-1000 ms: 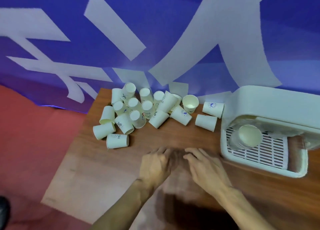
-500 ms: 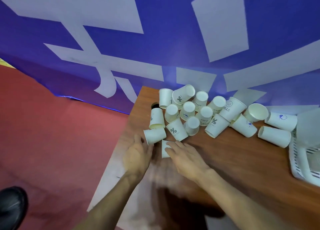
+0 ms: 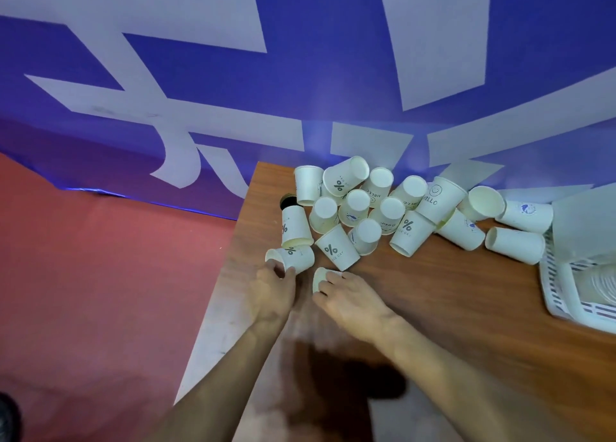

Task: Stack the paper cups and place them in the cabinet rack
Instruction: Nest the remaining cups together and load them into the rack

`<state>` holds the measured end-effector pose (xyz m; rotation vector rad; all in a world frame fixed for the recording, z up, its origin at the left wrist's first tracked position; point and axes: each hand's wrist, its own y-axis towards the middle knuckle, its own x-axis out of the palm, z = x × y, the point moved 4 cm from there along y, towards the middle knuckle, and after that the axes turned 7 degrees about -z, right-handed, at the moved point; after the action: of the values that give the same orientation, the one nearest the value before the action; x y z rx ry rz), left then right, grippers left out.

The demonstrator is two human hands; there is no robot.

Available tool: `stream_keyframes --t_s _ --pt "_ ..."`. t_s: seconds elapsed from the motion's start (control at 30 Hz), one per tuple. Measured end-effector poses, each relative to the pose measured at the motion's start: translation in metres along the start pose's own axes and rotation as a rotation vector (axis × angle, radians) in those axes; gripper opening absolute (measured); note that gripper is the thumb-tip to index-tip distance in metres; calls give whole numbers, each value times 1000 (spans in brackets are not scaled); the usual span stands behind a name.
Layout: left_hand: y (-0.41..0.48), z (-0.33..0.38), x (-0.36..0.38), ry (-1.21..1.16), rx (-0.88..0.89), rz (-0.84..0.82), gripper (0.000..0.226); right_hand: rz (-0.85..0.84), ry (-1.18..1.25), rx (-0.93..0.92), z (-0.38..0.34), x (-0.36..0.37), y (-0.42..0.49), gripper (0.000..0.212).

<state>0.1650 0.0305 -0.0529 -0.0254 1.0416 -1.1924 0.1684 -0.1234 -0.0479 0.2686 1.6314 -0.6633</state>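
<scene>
Near left edge of surface (image 3: 433, 308): pinching rim of side-lying cup (image 3: 296, 256) with left hand (image 3: 273, 296) fingers (image 3: 289, 272), long axis left-right; gripping second cup (image 3: 319, 278), just beside, under curled right hand (image 3: 350, 303) fingers.

One wide-angle camera on the person's head looks forward and steeply down at the worktop (image 3: 433, 308) from close above its near edge, with the left hand (image 3: 271, 295) and right hand (image 3: 350, 300) reaching in from below. It faces the far edge and the blue banner (image 3: 333, 74). The red floor (image 3: 100, 275) shows past the left edge, and a white rack (image 3: 556, 285) is cut off at right.
</scene>
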Motion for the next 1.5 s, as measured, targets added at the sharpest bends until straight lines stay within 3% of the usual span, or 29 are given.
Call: stream_keyframes --t_s 0.17,0.3,0.4,0.5,0.73,0.83,1.03,1.13,1.23,1.37,1.5 --pt "-46 -1 -3 502 371 118 22 55 148 240 14 -7 -49 29" --pt "-69 10 23 770 761 13 21 124 195 480 37 -1 -106 14" --pt "-80 34 55 854 893 -102 12 115 192 659 59 7 -147 10" --pt "-89 60 92 942 1005 -175 29 84 182 773 76 15 -177 11" --pt "-94 75 139 1064 1047 -261 38 -15 208 868 95 34 -212 20" --pt "-93 69 140 1018 1047 -281 41 -35 242 840 96 42 -210 15" --pt "-86 87 109 759 1079 -71 34 126 226 772 117 17 -207 15" --pt "-62 110 98 769 981 29 27 196 240 763 152 0 -188 11" --pt "-30 131 97 847 853 41 49 174 310 799 194 -13 -160 32" --pt "0 145 105 1004 830 50 63 160 485 845 235 -20 -123 52" --pt "13 141 116 1093 828 19 70 154 435 983 253 -18 -105 51"
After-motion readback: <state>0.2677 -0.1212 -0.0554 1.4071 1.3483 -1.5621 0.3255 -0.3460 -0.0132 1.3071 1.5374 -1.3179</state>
